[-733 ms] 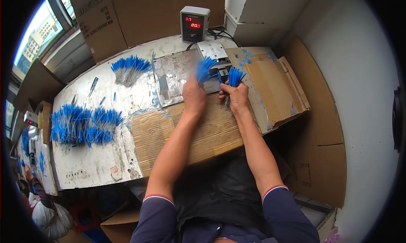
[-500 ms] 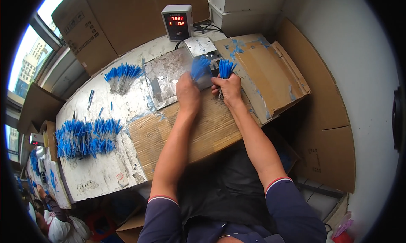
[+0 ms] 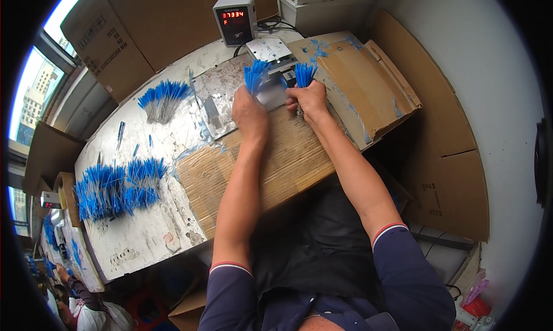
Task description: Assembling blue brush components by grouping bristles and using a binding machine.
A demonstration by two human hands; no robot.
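Observation:
My left hand (image 3: 249,113) grips a bundle of thin blue-tipped sticks (image 3: 254,76), tips pointing away from me, and it looks blurred. My right hand (image 3: 310,99) holds a second bundle of blue-tipped sticks (image 3: 303,73) upright beside it. Both hands hover over a flat sheet of brown cardboard (image 3: 271,164) near a small metal plate (image 3: 269,48) at the far side of the table.
A grey box with a red digital readout (image 3: 235,20) stands behind the metal plate. Fans of blue-tipped sticks lie at the far left (image 3: 163,98) and in a big pile (image 3: 118,184) on the left. Cardboard boxes (image 3: 368,83) sit to the right and behind.
Both hands stay near the metal plate with their bundles. The left hand has shifted slightly, and its bundle now stands more upright. The view has tilted a little.

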